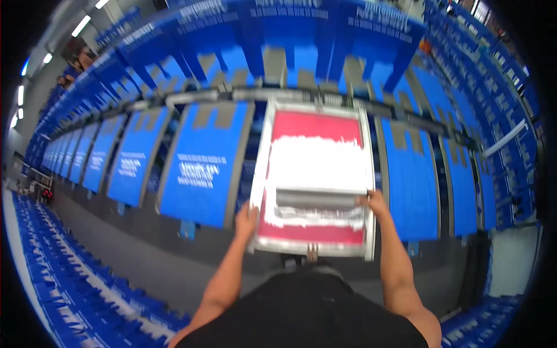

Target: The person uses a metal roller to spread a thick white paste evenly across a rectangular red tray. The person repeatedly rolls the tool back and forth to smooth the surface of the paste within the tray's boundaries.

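black shirt fills the bottom of the view, with both bare forearms reaching forward from it. left hand point(247, 217) is closed on the left rail of the screen point(316, 174), near its near corner. right hand point(374, 202) grips the right end of the squeegee point(316, 198), a grey bar lying crosswise inside the frame; how far the fingers wrap around it is too blurred to tell. the screen is a pale metal frame with red mesh, lying flat straight ahead of the body, its near edge just beyond the shirt. white ink point(318, 162) covers a broad band of the mesh beyond the squeegee, and a thinner smear sits on the near side of it. the screen rests over one place in a long row of blue sheets point(203, 165) laid side by side on a tabletop point(174, 223) that runs away to the left; several carry white print. beyond them, more blue sheets point(290, 26) hang on an overhead rack. ceiling lights point(81, 26) show at upper left.
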The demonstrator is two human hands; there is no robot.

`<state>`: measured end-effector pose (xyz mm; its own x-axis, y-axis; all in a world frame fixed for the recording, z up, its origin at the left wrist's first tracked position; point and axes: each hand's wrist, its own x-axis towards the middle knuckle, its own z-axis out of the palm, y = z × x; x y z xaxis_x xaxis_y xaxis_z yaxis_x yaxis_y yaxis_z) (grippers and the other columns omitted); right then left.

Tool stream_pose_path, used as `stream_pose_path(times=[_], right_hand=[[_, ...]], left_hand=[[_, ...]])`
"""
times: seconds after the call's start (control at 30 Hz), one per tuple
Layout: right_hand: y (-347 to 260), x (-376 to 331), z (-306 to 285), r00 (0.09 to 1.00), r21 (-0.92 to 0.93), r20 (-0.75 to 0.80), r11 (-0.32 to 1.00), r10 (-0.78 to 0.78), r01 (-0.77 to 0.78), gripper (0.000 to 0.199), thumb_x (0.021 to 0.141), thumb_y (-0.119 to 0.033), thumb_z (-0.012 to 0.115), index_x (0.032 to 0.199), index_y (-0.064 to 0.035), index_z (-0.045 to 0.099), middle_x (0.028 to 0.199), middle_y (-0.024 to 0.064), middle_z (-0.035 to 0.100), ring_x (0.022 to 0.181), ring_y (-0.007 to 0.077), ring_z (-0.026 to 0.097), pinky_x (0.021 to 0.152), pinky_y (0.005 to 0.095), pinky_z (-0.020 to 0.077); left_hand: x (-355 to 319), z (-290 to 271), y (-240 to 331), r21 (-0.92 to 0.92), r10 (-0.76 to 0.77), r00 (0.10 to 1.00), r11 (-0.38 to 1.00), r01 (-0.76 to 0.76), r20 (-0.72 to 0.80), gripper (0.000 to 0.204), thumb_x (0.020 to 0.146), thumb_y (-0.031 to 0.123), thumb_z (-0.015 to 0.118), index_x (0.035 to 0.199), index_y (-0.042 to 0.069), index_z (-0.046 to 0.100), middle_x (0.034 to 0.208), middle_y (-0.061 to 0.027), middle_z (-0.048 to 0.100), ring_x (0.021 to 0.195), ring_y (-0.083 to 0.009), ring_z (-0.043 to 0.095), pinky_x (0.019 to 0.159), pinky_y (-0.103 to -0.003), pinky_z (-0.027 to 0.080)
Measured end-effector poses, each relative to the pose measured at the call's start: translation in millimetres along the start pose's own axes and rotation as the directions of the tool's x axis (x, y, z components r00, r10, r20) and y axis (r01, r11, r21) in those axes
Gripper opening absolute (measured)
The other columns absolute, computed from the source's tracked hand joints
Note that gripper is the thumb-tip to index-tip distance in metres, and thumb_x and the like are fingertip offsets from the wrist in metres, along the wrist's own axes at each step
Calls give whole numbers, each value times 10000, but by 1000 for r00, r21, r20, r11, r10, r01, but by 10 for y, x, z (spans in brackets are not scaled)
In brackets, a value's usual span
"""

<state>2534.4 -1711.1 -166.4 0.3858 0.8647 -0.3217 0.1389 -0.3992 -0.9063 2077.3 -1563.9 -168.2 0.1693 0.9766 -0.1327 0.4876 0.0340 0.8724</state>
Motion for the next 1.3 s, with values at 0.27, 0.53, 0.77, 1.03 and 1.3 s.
stream_pose_path(times=[0.27, 0.53, 0.77, 1.03, 1.3], right_hand=[[-293, -277, -83, 999, 197, -5, 979, -46, 46, 328, 688, -41, 772, 996, 35, 692, 877, 71, 696, 789, 160, 638, 732, 302, 507], [-329, -265, -45, 999, 203, 13, 979, -36, 33, 323, 689, -26, 760, 999, 32, 692, 891, 62, 694, 803, 152, 632, 755, 290, 496], [-278, -284, -64, 1000, 86, -4, 996, 11, -11, 307, 686, -31, 763, 982, 19, 698, 872, 42, 691, 794, 135, 623, 751, 287, 485], [-763, -746, -41, 988, -631, 100, 760, -117, 154, 343, 612, -107, 730, 941, -43, 659, 901, 165, 675, 876, 322, 644, 850, 399, 490], [-843, -1065, 270, 971, -742, 102, 634, -215, 218, 318, 624, -13, 618, 928, -71, 692, 831, 179, 669, 827, 371, 635, 828, 469, 492]], left_hand=[[-23, 24, 304, -19, -73, 997, 997, 73, 15, 452, 938, 348, 566, 1240, 12, 579, 1114, -178, 659, 1035, -240, 620, 889, -337, 466], [-34, -13, 163, -55, -50, 998, 997, 53, 45, 451, 942, 370, 564, 1251, 43, 578, 1066, -147, 675, 977, -202, 629, 855, -320, 475], [-63, 67, 252, 19, -111, 990, 994, 110, 88, 539, 911, 430, 581, 1317, 80, 526, 1131, -204, 639, 1040, -302, 621, 901, -370, 465], [-201, -192, 1355, 258, 614, 762, 718, -647, 203, 636, 716, 376, 795, 1208, 49, 560, 1209, -181, 524, 1136, -372, 479, 960, -453, 392], [-16, 200, 1782, 418, 397, 629, 499, -759, 668, 122, 675, 105, 690, 763, 56, 620, 721, -153, 631, 745, -341, 625, 682, -457, 483]])
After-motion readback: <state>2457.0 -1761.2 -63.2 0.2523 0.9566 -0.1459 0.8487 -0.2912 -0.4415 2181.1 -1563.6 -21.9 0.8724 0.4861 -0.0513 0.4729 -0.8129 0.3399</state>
